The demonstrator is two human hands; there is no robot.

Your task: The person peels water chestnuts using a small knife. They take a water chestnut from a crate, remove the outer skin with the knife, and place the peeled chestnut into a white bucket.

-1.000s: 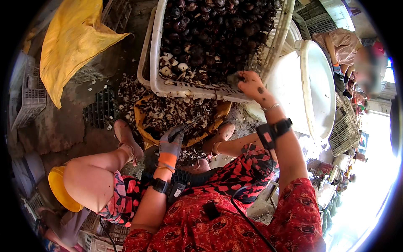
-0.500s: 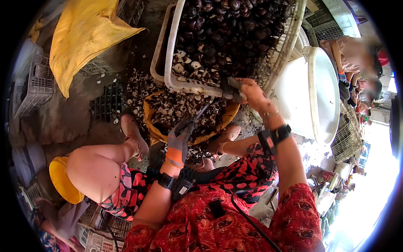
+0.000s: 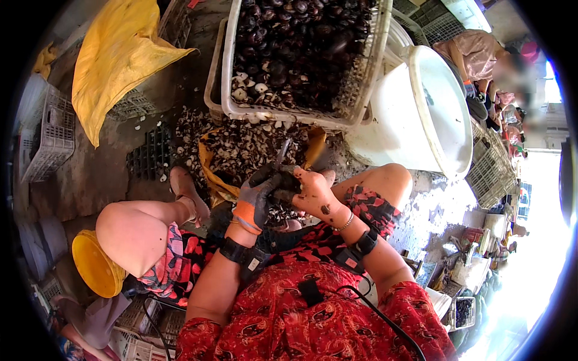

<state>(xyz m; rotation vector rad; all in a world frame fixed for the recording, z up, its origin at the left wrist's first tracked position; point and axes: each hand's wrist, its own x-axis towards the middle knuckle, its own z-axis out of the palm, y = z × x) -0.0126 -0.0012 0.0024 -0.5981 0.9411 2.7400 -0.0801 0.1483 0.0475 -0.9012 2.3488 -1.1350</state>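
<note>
I had both hands close together near the sack. The left hand (image 3: 259, 189), in a grey-and-orange glove (image 3: 246, 215), had its grip wrapped around a thin knife (image 3: 282, 153), blade sticking up over the yellow sack (image 3: 316, 147) and its scraps (image 3: 241, 150). The right hand (image 3: 316, 194) was right beside it, fingers curled in; honestly couldn't tell what that grip had. The crate (image 3: 227, 72) of dark round pieces (image 3: 277, 54) sat just past the sack, white tub (image 3: 385, 120) to its right.
</note>
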